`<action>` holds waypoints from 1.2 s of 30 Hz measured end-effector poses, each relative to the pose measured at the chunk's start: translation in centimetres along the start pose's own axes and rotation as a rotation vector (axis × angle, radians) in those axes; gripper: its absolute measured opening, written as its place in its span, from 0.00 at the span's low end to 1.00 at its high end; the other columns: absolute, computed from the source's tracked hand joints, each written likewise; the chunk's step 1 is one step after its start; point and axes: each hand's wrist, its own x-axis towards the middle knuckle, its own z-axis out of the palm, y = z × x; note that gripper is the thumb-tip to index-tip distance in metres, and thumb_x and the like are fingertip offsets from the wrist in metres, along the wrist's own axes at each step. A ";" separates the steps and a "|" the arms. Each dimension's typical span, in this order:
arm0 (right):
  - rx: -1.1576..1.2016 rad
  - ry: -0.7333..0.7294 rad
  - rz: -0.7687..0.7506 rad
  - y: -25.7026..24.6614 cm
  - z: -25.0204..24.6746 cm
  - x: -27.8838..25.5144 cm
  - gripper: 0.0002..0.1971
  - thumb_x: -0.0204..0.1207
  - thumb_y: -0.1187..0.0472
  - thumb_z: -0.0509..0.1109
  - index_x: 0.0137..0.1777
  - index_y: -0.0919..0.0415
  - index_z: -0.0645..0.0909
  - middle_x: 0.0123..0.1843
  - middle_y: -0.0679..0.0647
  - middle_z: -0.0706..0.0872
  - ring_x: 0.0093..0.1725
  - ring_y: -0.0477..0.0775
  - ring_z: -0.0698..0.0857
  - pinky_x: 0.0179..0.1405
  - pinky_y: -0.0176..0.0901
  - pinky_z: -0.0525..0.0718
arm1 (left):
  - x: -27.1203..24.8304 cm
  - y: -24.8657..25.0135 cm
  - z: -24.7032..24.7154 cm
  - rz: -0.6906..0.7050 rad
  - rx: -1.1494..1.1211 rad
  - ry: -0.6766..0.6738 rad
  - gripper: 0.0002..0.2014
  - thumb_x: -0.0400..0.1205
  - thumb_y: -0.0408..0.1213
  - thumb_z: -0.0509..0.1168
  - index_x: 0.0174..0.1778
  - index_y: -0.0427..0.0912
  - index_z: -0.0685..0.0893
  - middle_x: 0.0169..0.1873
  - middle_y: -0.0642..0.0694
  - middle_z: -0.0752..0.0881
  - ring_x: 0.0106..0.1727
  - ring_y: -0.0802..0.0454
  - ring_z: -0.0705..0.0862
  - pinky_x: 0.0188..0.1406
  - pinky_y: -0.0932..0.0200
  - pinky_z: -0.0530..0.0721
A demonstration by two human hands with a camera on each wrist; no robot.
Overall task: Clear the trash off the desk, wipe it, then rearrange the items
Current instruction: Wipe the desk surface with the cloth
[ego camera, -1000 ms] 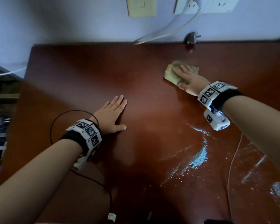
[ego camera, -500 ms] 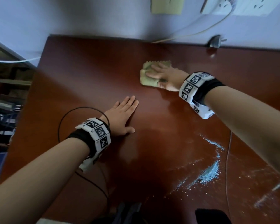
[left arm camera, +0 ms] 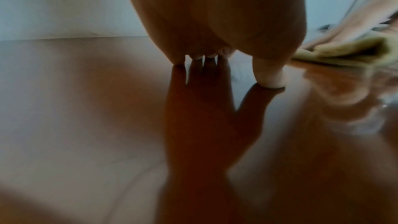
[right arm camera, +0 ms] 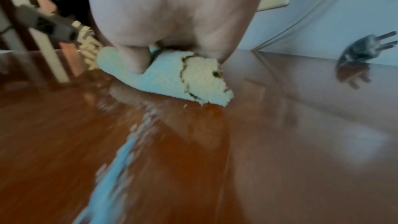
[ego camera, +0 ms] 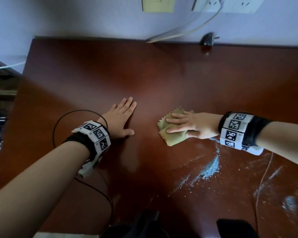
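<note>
A folded yellow-green cloth (ego camera: 174, 138) lies on the dark red-brown desk (ego camera: 110, 74), a little right of its middle. My right hand (ego camera: 184, 124) presses flat on the cloth with straight fingers, the thumb at its near side. The right wrist view shows the same hand (right arm camera: 172, 14) on the cloth (right arm camera: 183, 77). My left hand (ego camera: 122, 117) rests flat on the bare desk just left of the cloth, fingers straight and together. In the left wrist view the left hand (left arm camera: 215, 14) touches the glossy top, with the cloth (left arm camera: 344, 50) at right.
Pale blue powder and crumbs (ego camera: 212, 167) streak the desk near the right wrist, with more smears at the far right. A loose dark plug (ego camera: 209, 39) lies at the back edge by the wall. A thin black cable (ego camera: 58, 124) loops beside the left wrist.
My right hand has dragged the cloth from the back of the desk toward me, to just right of the left hand. The left hand has stayed flat in place.
</note>
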 end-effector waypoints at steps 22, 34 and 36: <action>0.157 0.160 0.144 0.6 5.5 -5.2 0.29 0.84 0.58 0.58 0.74 0.34 0.46 0.78 0.36 0.35 0.78 0.41 0.32 0.80 0.46 0.33 | -0.3 0.7 -0.1 -0.039 -0.019 0.004 0.48 0.82 0.52 0.63 0.82 0.40 0.33 0.82 0.43 0.31 0.83 0.46 0.34 0.81 0.45 0.42; 0.348 0.379 0.350 0.8 1.9 -4.8 0.27 0.85 0.59 0.55 0.82 0.44 0.53 0.84 0.44 0.47 0.83 0.49 0.43 0.81 0.54 0.45 | -0.5 0.8 0.1 -0.029 -0.029 0.051 0.47 0.82 0.50 0.63 0.82 0.40 0.35 0.82 0.43 0.33 0.83 0.46 0.35 0.81 0.43 0.44; 0.308 0.336 0.366 0.4 1.1 -3.3 0.27 0.86 0.56 0.54 0.83 0.47 0.52 0.85 0.48 0.46 0.84 0.52 0.41 0.81 0.60 0.47 | -0.5 0.8 0.2 -0.029 -0.031 0.057 0.47 0.82 0.50 0.64 0.82 0.39 0.35 0.82 0.43 0.33 0.83 0.46 0.35 0.81 0.43 0.44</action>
